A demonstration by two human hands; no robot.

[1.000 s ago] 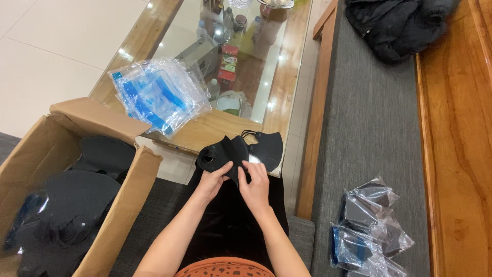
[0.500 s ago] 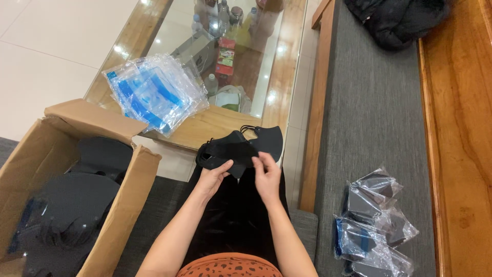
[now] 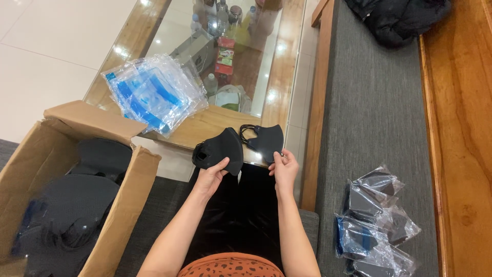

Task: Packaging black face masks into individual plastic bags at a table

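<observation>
Two black face masks are held up in front of me, over my lap. My left hand grips the larger-looking black mask by its lower edge. My right hand pinches the second black mask by its lower corner; its ear loops hang toward the first mask. The two masks are apart with a small gap between them. Both are folded flat.
An open cardboard box full of black masks stands at my left. A pile of clear and blue plastic bags lies on the glass-topped wooden table. Bagged masks lie on the grey bench cushion at right; a black garment at its far end.
The two masks were overlapped together between my hands; now they are pulled apart, one in each hand, the left one lower and to the left.
</observation>
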